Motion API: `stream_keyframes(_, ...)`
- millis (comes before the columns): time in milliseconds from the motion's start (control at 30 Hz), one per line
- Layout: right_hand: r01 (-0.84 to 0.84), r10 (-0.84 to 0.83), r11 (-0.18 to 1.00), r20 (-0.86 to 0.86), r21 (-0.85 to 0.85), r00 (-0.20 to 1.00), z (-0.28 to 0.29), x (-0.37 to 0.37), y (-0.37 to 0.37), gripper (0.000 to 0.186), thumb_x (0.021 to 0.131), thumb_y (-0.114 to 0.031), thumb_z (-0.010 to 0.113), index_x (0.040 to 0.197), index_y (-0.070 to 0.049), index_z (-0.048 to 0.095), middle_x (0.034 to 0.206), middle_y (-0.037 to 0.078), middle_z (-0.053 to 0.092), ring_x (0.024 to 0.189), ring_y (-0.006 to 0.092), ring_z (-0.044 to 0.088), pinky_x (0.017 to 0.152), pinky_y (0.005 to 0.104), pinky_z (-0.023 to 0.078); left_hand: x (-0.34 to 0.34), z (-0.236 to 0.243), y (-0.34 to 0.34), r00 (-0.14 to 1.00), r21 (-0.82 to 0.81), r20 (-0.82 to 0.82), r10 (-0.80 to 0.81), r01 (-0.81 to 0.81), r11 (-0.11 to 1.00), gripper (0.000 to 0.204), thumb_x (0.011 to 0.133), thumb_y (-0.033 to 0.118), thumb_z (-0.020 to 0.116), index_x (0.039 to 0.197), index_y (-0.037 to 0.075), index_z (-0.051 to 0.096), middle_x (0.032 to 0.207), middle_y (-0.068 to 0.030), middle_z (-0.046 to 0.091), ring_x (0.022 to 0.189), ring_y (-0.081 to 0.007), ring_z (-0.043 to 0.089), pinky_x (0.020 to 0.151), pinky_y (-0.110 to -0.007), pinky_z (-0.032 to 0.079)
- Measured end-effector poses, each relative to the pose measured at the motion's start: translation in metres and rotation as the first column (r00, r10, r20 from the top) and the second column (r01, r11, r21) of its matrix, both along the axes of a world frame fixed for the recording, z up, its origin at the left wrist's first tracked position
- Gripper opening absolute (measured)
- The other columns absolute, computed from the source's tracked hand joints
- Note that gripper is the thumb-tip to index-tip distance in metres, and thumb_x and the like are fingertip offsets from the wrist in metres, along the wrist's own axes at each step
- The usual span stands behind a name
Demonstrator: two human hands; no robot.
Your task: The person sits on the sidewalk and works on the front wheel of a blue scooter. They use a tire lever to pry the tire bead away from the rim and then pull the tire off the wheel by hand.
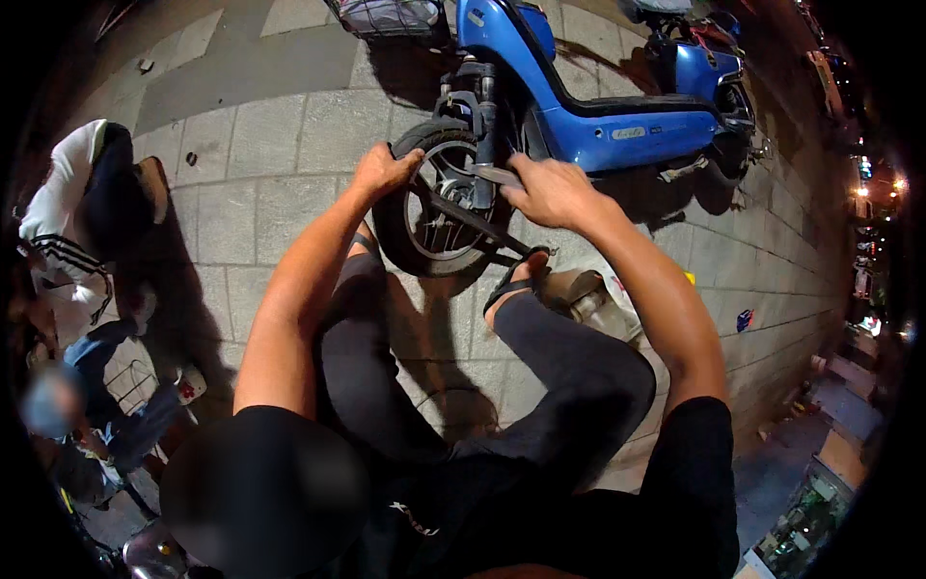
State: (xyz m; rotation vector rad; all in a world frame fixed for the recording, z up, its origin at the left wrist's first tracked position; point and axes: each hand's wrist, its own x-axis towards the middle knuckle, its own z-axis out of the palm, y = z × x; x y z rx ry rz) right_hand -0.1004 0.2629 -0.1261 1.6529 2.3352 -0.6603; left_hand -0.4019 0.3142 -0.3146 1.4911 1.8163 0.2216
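The front wheel of a blue electric scooter (617, 135) is between my feet, its black tyre (391, 232) around a spoked grey rim (453, 227). My left hand (386, 172) is closed on the tyre's upper left side. My right hand (552, 191) grips a short, flat metal tool (496, 175), its tip beside the fork leg (486, 135); its exact kind is unclear. A long dark strip (473, 220) slants across the wheel, from near my left hand toward my right foot. Whether it belongs to the tyre cannot be told.
Beside my right foot lies a pale bag (617, 304) with some items. A second blue scooter (709, 72) stands behind. At left are a person in white (63, 207) and another person in blue (96, 372). A small blue and red item (745, 319) lies on the paving.
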Motion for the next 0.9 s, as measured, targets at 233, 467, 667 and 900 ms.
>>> stream_keyframes(233,-0.324,0.369,0.920,0.208,-0.220,0.906,-0.023,-0.087,0.128,0.041,0.098,-0.045,0.067,0.111,-0.009,0.079,0.105,0.020,0.078,0.102,0.0388,0.074,0.086,0.0499,0.058,0.009,0.011,0.005,0.999,-0.083,-0.011,-0.034,0.033,0.996,0.078,0.088,0.063,0.069,0.120,-0.009,0.068,0.117,-0.0344,0.071,0.116,-0.0468,0.069,0.102,-0.050,0.052)
stream_keyframes(467,-0.256,0.399,0.861,0.270,-0.440,0.876,-0.056,-0.136,0.186,0.046,0.083,-0.043,0.081,0.107,-0.005,0.081,0.101,0.016,0.079,0.093,0.0317,0.075,0.085,0.0474,0.058,0.003,0.010,0.010,0.999,-0.082,0.039,-0.004,0.007,0.997,0.073,0.087,0.060,0.071,0.114,-0.008,0.070,0.114,-0.0334,0.072,0.111,-0.0463,0.070,0.098,-0.049,0.053)
stream_keyframes(667,-0.215,0.666,0.649,0.409,-0.729,0.624,-0.088,-0.213,0.227,0.060,0.082,-0.035,0.089,0.133,-0.009,0.073,0.139,0.017,0.069,0.117,0.0322,0.070,0.101,0.0515,0.054,-0.003,-0.010,0.012,0.991,-0.064,0.136,0.013,-0.005,0.998,0.068,0.085,0.057,0.073,0.105,-0.008,0.072,0.102,-0.0309,0.074,0.103,-0.0432,0.073,0.093,-0.048,0.054)
stream_keyframes(900,-0.227,0.585,0.685,0.336,-0.693,0.738,-0.074,-0.214,0.228,0.044,0.086,-0.025,0.084,0.126,-0.007,0.077,0.132,0.015,0.073,0.112,0.0330,0.071,0.097,0.0489,0.056,-0.007,-0.008,0.013,0.976,-0.125,0.217,0.030,-0.003,0.992,0.066,0.085,0.053,0.074,0.106,-0.010,0.071,0.102,-0.0336,0.073,0.102,-0.0462,0.073,0.093,-0.051,0.054)
